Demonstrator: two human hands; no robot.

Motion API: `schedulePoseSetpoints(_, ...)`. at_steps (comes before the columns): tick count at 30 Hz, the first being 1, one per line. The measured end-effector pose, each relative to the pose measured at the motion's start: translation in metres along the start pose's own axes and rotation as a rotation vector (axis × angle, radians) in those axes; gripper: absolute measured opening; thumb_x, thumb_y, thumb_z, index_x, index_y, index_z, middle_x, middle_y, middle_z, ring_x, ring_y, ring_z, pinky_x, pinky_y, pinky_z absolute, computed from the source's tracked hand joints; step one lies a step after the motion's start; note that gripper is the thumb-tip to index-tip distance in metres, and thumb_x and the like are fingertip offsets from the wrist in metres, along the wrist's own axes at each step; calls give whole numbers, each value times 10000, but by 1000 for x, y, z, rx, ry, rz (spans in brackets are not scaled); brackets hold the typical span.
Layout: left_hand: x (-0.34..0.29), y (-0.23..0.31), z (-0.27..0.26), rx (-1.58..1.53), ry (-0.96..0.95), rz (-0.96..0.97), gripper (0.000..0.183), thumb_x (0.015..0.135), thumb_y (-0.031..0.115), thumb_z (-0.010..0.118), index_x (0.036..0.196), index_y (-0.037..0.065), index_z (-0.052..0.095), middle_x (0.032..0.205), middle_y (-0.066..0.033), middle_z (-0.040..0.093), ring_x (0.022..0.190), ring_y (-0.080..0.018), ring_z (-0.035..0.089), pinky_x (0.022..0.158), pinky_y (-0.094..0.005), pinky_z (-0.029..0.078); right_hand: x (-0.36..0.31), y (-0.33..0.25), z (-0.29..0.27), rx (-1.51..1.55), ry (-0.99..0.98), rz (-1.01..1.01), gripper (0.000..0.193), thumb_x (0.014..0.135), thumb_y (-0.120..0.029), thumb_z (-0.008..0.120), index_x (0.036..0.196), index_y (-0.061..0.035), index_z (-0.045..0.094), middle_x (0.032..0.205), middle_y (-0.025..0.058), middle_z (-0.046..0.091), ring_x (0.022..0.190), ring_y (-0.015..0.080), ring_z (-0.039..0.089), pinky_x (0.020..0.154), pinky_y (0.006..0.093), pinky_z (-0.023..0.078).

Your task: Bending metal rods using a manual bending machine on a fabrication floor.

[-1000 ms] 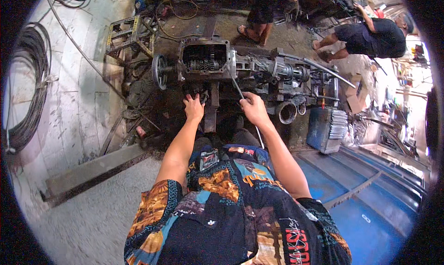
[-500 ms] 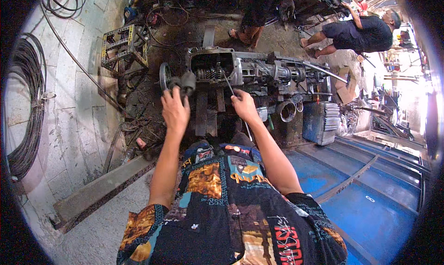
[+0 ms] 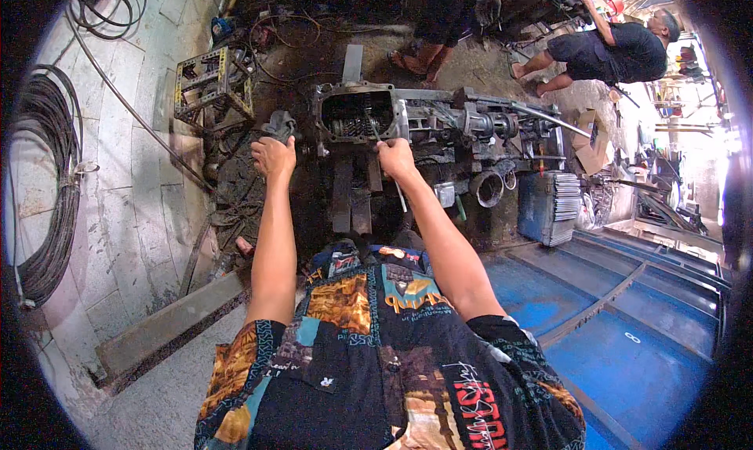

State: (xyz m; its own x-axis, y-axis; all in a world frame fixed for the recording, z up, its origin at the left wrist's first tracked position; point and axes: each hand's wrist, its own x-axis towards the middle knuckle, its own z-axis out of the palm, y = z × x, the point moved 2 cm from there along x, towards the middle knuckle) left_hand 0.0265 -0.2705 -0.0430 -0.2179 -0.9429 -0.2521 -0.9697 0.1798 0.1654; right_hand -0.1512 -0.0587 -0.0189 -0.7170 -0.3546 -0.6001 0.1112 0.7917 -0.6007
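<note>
My left hand [image 3: 273,160] is closed around a dark grey metal part [image 3: 279,125] with a rounded, uneven outline. This part sits just left of an open gearbox housing [image 3: 320,124]; its exact kind is hard to make out. Fingers wrapped, my right hand [image 3: 396,159] grips a thin metal rod [image 3: 404,199] at the near wall of the housing. The rod's far end reaches in over the toothed gears [image 3: 349,128] inside, and its near end sticks out below my fist.
A long machine assembly [image 3: 478,124] runs right from the housing. Two people stand beyond it, one at far right [image 3: 639,54]. A yellow-black crate [image 3: 210,85] stands far left, a blue finned box [image 3: 541,207] at right. Coiled cable [image 3: 47,183] lies left, a beam [image 3: 172,324] near left.
My left hand has moved left with the metal part, away from the housing, and the part has turned. My right hand has shifted slightly left and closer to the housing with the rod.
</note>
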Motion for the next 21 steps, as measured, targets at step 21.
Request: schedulePoseSetpoints(21, 9, 1, 5, 71, -40, -51, 649, 906, 492, 581, 1251, -52, 497, 1234, -214, 523, 1141, -367, 542, 964, -549, 390, 12, 10, 4, 730, -90, 113, 202, 946, -168, 542, 811, -26, 594, 596, 16, 512, 423, 130, 446, 374, 309, 368)
